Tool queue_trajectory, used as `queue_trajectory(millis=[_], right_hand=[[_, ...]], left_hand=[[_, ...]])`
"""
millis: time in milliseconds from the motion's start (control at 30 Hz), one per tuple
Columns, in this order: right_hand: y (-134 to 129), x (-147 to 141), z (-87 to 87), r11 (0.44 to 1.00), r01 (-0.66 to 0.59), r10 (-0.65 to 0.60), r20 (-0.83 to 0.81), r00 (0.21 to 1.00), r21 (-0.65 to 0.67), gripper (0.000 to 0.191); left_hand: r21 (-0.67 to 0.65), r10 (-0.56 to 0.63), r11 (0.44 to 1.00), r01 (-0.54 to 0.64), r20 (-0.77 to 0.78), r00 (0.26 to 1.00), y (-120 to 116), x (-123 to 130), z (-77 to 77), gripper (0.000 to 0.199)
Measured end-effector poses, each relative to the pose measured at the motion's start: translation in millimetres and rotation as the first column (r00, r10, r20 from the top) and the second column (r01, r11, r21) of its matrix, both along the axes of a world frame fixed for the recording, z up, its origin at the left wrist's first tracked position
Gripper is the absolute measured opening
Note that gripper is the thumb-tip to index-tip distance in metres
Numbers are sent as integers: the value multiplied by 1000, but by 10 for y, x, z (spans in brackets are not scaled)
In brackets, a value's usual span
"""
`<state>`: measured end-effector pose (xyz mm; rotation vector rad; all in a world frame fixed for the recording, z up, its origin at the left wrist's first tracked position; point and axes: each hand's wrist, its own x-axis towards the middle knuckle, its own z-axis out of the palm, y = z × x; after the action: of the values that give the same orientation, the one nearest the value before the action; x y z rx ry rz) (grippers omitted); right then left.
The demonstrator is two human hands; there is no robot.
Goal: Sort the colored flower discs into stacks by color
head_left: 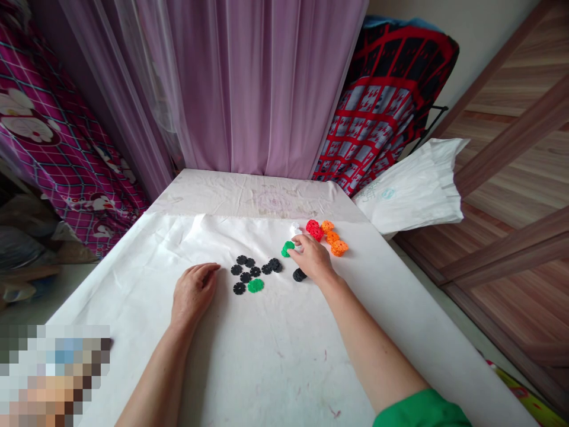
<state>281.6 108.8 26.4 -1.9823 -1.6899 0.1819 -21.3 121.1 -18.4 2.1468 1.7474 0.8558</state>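
My left hand [194,290] rests on the white-covered table, its fingers loosely extended and nothing visible in them. Right of it lie several black notched plastic discs [246,277], some overlapping, with a green disc [255,286] at their near side. My right hand [314,259] reaches over the table with thumb and forefinger apart, at the edge of a small green disc stack [287,249]. White discs [295,228] sit just beyond its fingertips. Below the palm is a black disc stack [299,274]. Red discs [314,230] and orange discs [332,238] lie beyond the hand.
The table [267,356] is covered in white cloth. Purple curtains [267,89] hang behind its far edge. At the right edge stands a white bag [413,187], near a red-and-black patterned cover [377,101] and wooden doors [511,178]. The lower left corner is pixelated.
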Motion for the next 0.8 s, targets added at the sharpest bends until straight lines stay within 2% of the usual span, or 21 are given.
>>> queue_trajectory(millis=[100,200,300,400,633,733,800], right_hand=[[-245,-210,1,996,-90,90,-29,995,12,13],[-443,-475,-44,980,-189,184,-79,980,-68,13],[-529,-684,-100,957,-242,233,-76,970,-163,21],[-525,-790,-141,946,-236,240,-11,971,-224,22],[-518,-842,-172,951,-187,184,-34,982,-247,16],[-512,-717,-125,968,-155,148,-51,988,-197,17],[-449,-551,-58,987,-92,89,-34,995,-134,18]], left_hand=[[-4,-1,1000,1,2,1000,3,-1,-6,35],[-14,-2,1000,2,5,1000,5,-2,-15,36],[-15,-3,1000,3,11,1000,5,0,-25,36],[-7,2,1000,-1,16,1000,5,2,-32,35],[-7,-5,1000,5,4,1000,14,-7,-42,35],[-13,-7,1000,7,1,1000,12,-7,-32,36],[-14,-7,1000,7,3,1000,7,-3,-21,38]])
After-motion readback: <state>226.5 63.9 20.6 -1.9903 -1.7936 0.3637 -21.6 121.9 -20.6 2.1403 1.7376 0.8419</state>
